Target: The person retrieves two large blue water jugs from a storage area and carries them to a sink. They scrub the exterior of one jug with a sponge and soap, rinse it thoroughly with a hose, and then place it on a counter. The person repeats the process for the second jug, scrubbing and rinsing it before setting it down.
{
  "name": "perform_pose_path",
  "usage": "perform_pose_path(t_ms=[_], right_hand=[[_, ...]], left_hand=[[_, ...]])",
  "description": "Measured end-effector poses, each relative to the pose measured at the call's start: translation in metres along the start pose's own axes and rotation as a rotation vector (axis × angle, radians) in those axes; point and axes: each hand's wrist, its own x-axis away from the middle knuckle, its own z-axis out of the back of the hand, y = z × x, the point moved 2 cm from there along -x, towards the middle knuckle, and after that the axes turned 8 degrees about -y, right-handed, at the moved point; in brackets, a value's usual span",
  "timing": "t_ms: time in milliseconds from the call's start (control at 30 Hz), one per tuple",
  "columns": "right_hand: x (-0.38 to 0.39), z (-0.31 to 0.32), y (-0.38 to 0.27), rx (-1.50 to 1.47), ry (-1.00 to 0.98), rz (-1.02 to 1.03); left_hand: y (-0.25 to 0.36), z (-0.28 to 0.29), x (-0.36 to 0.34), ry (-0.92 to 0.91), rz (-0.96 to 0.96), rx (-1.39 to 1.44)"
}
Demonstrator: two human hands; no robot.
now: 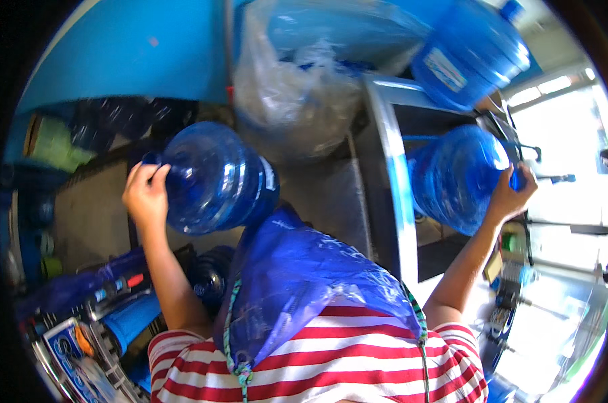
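My left hand [147, 191] grips the neck of a large blue water jug [220, 174], which lies tilted with its top toward the left, beside my blue plastic apron [317, 269]. At the right, my right hand [512, 191] is closed round the neck of a second blue jug [451, 181]. That jug is tipped on its side at the opening of a steel-framed unit [391, 154], its top toward the right. Where either jug's base rests is hard to make out.
A blue jug [465, 60] sits atop the steel unit. A clear plastic bag [297, 107] hangs at the back beside a blue panel [136, 47]. Dark jugs [102, 127] stand at back left. Assorted equipment [96, 322] fills the lower left; a bright glazed opening is at right.
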Motion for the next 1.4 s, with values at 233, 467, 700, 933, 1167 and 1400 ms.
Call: perform_pose_path(t_ms=[233, 467, 700, 933, 1167, 1400], right_hand=[[0.034, -0.022, 0.037, 0.188, -0.063, -0.080], [0.038, -0.036, 0.042, 0.252, -0.354, -0.159], [0.040, -0.019, 0.057, 0.525, -0.527, -0.231], [0.039, -0.013, 0.054, 0.778, -0.767, -0.204], [0.038, -0.039, 0.006, 0.654, -0.673, -0.158], [0.033, -0.061, -0.039, 0.582, -0.525, -0.143]], left_hand=[[-0.132, -0.082, 0.012, -0.317, 0.169, -0.056], [-0.268, -0.186, 0.067, -0.670, 0.392, -0.229], [-0.351, -0.263, 0.106, -0.847, 0.617, -0.392], [-0.379, -0.300, 0.156, -1.031, 0.617, -0.420], [-0.393, -0.348, 0.171, -1.254, 0.579, -0.059], [-0.247, -0.435, 0.099, -1.416, 0.243, 0.315]])
